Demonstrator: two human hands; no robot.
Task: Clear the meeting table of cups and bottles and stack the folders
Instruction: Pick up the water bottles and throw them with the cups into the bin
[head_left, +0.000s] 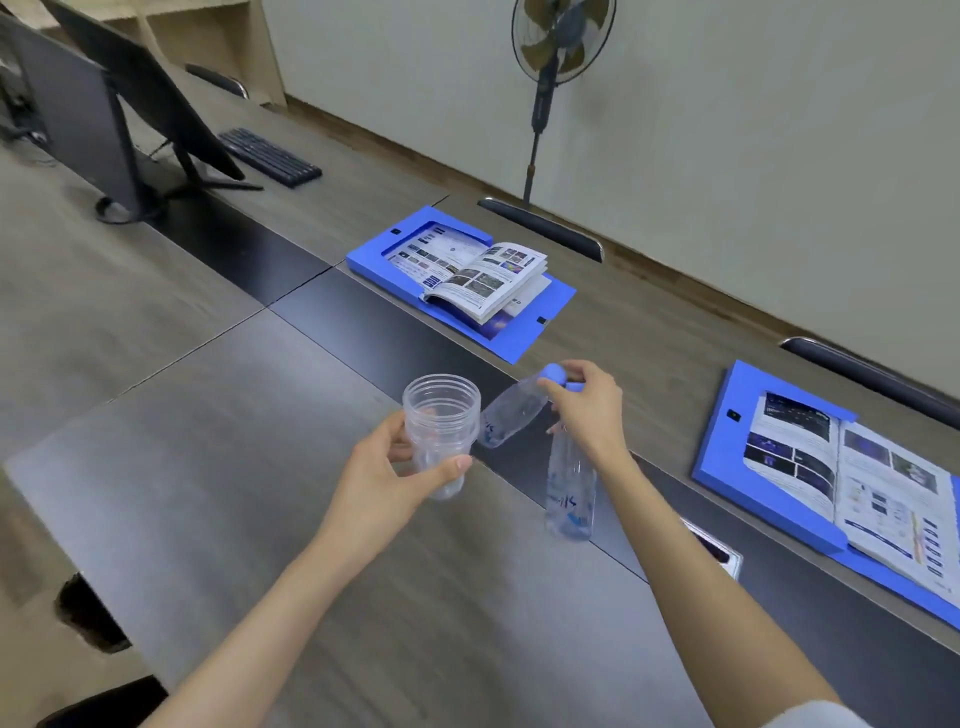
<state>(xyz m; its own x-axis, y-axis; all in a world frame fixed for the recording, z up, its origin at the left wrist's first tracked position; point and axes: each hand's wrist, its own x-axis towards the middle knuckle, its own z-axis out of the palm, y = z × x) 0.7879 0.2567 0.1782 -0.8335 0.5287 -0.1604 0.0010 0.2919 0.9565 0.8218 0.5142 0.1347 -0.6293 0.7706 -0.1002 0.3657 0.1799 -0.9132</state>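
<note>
Left hand (400, 467), low centre: closed around a stack of clear plastic cups (441, 431), nested, upright, nothing visible inside. Right hand (589, 410), at 3 o'clock from the cups: clamped on the necks of two clear bottles with blue caps. One bottle (511, 413) tilts toward 10 o'clock, its base just beside the cups; the other bottle (570, 488) hangs toward 6 o'clock. Contents of either cannot be told.

Grey table (208, 415) with a dark centre strip. At 12 o'clock from the hands lies an open blue folder (374, 254) holding an open booklet (483, 280). At 3 o'clock a second open blue folder (727, 457) holds another booklet (852, 467). At 10 o'clock: monitors (140, 98) and a keyboard (270, 156). A standing fan (561, 41) stands against the wall at 12 o'clock.
</note>
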